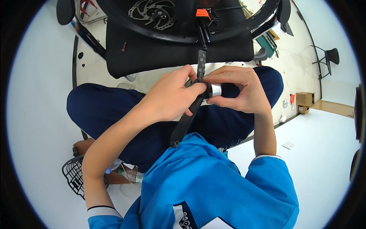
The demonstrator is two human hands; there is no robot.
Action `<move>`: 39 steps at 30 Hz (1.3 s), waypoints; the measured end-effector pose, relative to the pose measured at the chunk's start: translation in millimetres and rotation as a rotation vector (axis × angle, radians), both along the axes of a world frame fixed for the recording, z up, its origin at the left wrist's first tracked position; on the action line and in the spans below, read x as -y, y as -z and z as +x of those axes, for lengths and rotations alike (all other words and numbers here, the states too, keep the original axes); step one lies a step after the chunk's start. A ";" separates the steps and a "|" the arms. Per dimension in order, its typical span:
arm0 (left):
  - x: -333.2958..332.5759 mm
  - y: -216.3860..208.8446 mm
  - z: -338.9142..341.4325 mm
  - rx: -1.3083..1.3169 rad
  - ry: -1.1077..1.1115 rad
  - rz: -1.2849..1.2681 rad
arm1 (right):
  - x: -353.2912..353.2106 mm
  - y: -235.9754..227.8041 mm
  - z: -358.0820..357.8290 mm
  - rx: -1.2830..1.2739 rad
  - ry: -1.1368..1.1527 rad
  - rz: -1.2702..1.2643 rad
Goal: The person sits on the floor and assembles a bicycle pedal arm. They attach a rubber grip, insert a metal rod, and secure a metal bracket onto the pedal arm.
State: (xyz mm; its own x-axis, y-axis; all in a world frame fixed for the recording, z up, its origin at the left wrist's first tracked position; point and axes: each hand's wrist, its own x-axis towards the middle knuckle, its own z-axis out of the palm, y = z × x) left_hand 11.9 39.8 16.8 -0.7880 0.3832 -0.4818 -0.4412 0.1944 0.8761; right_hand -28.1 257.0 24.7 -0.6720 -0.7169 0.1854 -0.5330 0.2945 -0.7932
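Observation:
A long black bar-like part slants over my lap, with a ribbed grip at its far end. My left hand is closed around its middle, thumb and fingers pressing near the joint below the grip. At the same spot my right hand pinches a short black cylinder with a silver band, fingertips against the bar's right side. Whether the cylinder is fixed to the bar is hidden by my fingers.
Ahead stands a chair with a black mesh seat, bearing a black wheel with a disc brake rotor. An orange-tagged bundle of black tools lies on it. A black wire basket is at lower left, cardboard boxes at right.

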 end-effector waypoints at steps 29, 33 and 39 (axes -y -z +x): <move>-6.9 -24.7 29.7 -0.124 -0.004 -0.168 | -11.9 1.3 22.5 0.240 -0.102 -0.295; -7.4 -23.3 29.3 -0.128 -0.001 -0.165 | -12.0 3.4 21.5 0.153 -0.118 -0.261; -9.7 -23.3 29.7 -0.152 -0.011 -0.210 | -12.7 -5.5 23.5 -0.060 -0.081 -0.099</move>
